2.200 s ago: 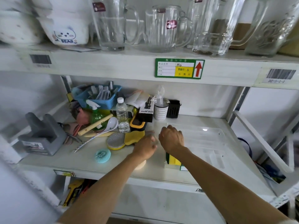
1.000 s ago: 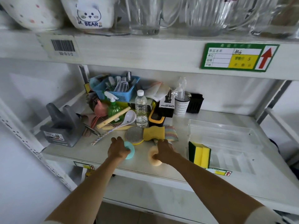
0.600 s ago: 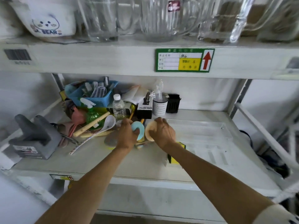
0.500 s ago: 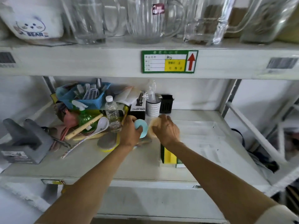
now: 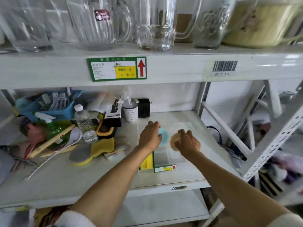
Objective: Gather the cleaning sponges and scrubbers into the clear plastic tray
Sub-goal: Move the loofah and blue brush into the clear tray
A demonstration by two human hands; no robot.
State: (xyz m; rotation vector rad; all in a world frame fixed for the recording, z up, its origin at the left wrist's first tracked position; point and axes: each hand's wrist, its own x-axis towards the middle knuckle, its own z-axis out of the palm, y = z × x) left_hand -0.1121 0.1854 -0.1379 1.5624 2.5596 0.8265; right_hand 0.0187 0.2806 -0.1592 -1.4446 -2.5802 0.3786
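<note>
Head view. Both hands are over the clear plastic tray (image 5: 193, 128), which lies on the right half of the white shelf (image 5: 98, 174), its near wall close to the shelf's front edge.

The left hand (image 5: 150, 136) holds a round teal scrubber (image 5: 164, 136); the fingers are curled around its left side, and the scrubber is over the tray's rear left area. The right hand (image 5: 186, 142) holds a round beige sponge (image 5: 174, 141); the fingers are curled over its top and right side, just beside the teal scrubber. Whether either item touches the tray floor cannot be determined.

A yellow and green sponge (image 5: 146, 162) stands on edge at the tray's near left corner, partly hidden by the left forearm. Whether it is inside the tray wall cannot be determined.

Left of the tray, toward the middle of the shelf, lie a round grey scrubber with a yellow base (image 5: 80, 156) and a yellow cloth (image 5: 102, 145), touching each other. Behind them stands a water bottle (image 5: 84, 123). A blue basket (image 5: 47, 105) sits at the rear left of the shelf.

Glass mugs (image 5: 96, 22) stand on the upper shelf.
</note>
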